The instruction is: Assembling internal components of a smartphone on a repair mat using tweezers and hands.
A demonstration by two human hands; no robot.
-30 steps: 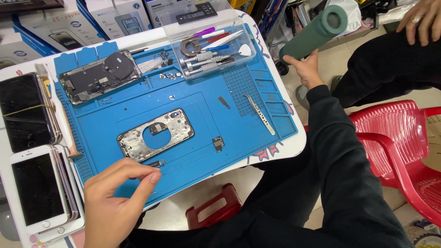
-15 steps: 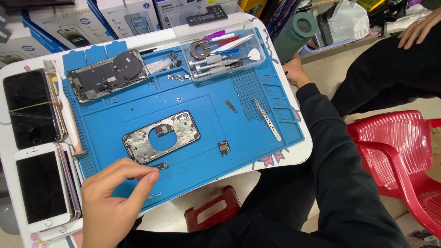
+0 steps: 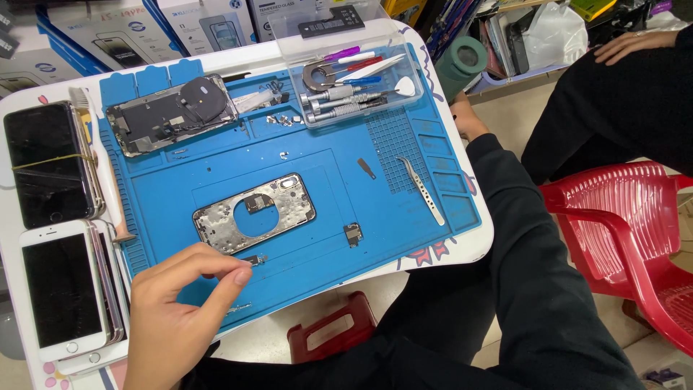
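A: Since the earlier frame your right hand [image 3: 468, 119] has drawn the green roll [image 3: 460, 63] closer to the worktop [image 3: 473, 245]; your left hand [image 3: 180, 318] hasn't shifted.

B: Right fingers are hidden, can't tell their grip. Left fingers [image 3: 242, 275] are pinched shut, nothing visibly caught.

A: That small dark part [image 3: 254, 258] lies just above them, touching the stripped silver phone frame [image 3: 254, 214], long axis left-right. Left hand's nearer.

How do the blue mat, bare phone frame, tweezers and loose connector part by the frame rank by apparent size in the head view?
1. blue mat
2. bare phone frame
3. tweezers
4. loose connector part
All lie flat on the mat at similar depth, so the order is safe.
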